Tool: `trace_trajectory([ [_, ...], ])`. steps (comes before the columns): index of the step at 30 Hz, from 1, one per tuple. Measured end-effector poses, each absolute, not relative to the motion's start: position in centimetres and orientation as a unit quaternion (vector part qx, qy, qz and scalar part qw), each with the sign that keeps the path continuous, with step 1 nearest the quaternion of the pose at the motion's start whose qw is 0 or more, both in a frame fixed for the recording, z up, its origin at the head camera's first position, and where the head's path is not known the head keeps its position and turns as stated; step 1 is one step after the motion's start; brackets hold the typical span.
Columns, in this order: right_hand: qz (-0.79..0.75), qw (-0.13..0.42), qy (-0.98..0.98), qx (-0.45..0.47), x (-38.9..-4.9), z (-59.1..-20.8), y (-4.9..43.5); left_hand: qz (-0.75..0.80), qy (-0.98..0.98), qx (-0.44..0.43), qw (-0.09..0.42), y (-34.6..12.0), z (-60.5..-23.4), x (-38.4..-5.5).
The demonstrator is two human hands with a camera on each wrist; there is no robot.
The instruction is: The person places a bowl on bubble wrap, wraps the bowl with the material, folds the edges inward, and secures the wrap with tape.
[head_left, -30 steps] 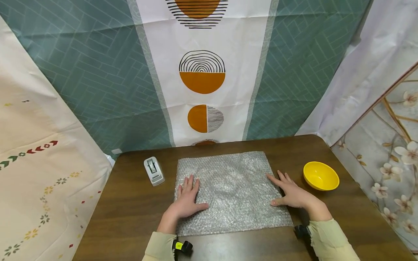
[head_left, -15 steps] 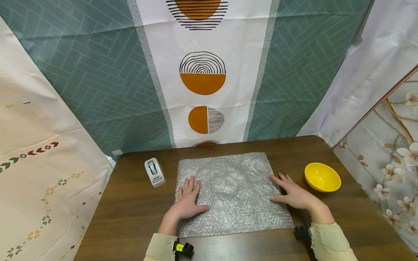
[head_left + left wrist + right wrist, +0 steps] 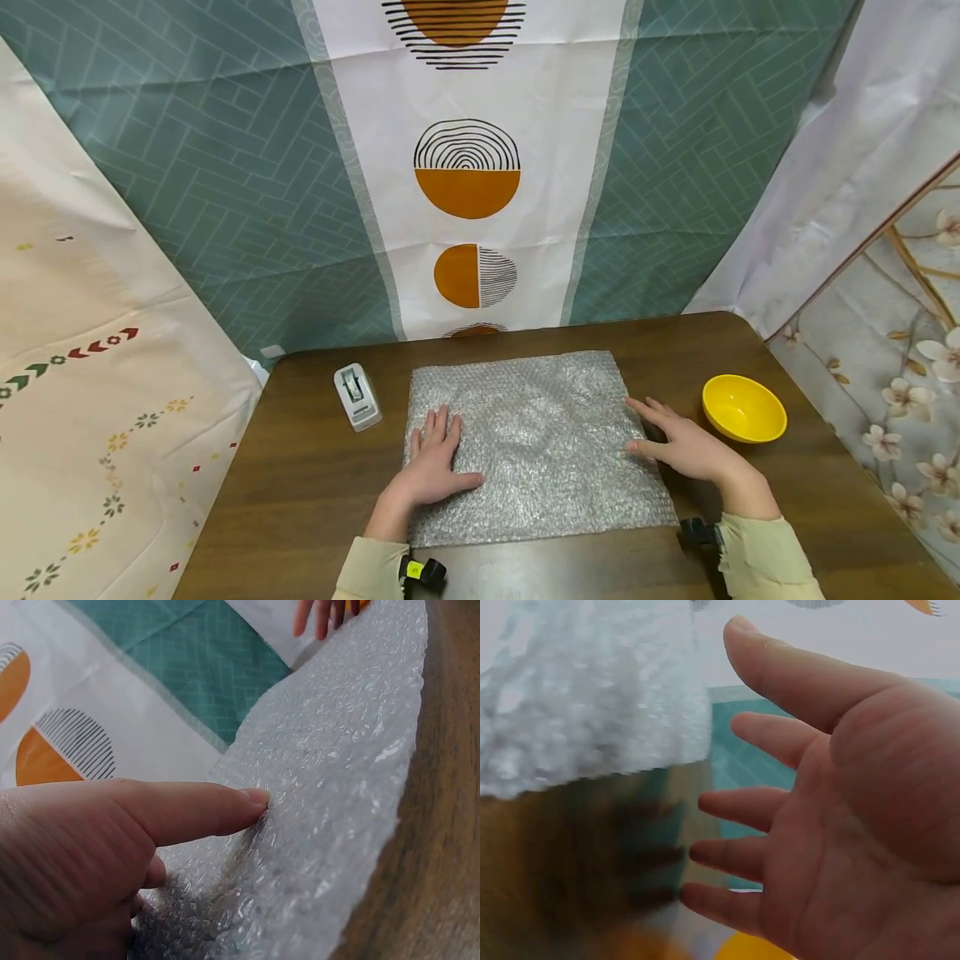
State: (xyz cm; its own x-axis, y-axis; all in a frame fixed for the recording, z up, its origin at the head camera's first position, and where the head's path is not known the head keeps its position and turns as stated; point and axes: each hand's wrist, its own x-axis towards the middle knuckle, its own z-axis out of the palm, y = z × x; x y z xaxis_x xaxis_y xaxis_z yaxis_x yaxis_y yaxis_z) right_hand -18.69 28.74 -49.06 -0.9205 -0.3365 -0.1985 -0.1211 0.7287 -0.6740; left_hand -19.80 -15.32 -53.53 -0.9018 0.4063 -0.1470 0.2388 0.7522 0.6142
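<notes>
A sheet of bubble wrap (image 3: 540, 450) lies spread on the brown table, its surface slightly rippled. My left hand (image 3: 432, 467) rests on its left side with the fingers spread; in the left wrist view the thumb (image 3: 225, 806) touches the plastic. At the right edge of the sheet, my right hand (image 3: 686, 442) hovers with fingers apart and nothing in it. The right wrist view has that hand (image 3: 817, 802) beside the bubble wrap edge (image 3: 607, 712), the palm turned toward the sheet.
A yellow bowl (image 3: 744, 408) stands to the right, just past my right hand. A white and grey device with a slot (image 3: 357, 397) lies at the back left. The wooden table (image 3: 300, 500) ends at a patterned cloth backdrop (image 3: 300, 250).
My right hand has shifted slightly right, away from the middle of the sheet, and its fingers now sit at the edge. The left hand stays put on the bubble wrap.
</notes>
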Motion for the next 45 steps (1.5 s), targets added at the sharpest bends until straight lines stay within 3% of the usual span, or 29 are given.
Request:
trace_trajectory([
  [14, -0.449, 0.078, 0.885, -0.100, -17.0, -45.5, 31.1, 0.322, 0.918, 0.188, 0.134, -15.3, -53.6, -20.0],
  [25, -0.415, -0.077, 0.907, -0.010, -16.7, -44.8, 34.7, 0.320, 0.920, 0.184, 0.133, -15.3, -54.4, -20.2],
  [34, -0.409, -0.147, 0.897, 0.087, -16.5, -45.3, 37.0, 0.330, 0.913, 0.201, 0.127, -15.5, -54.5, -19.8],
  [40, -0.381, -0.129, 0.894, 0.198, -16.0, -45.9, 39.0, 0.331, 0.910, 0.209, 0.135, -15.5, -54.4, -19.6],
  [45, -0.375, -0.077, 0.895, 0.229, -15.8, -46.1, 40.5, 0.332, 0.911, 0.206, 0.136, -15.5, -54.2, -19.5],
])
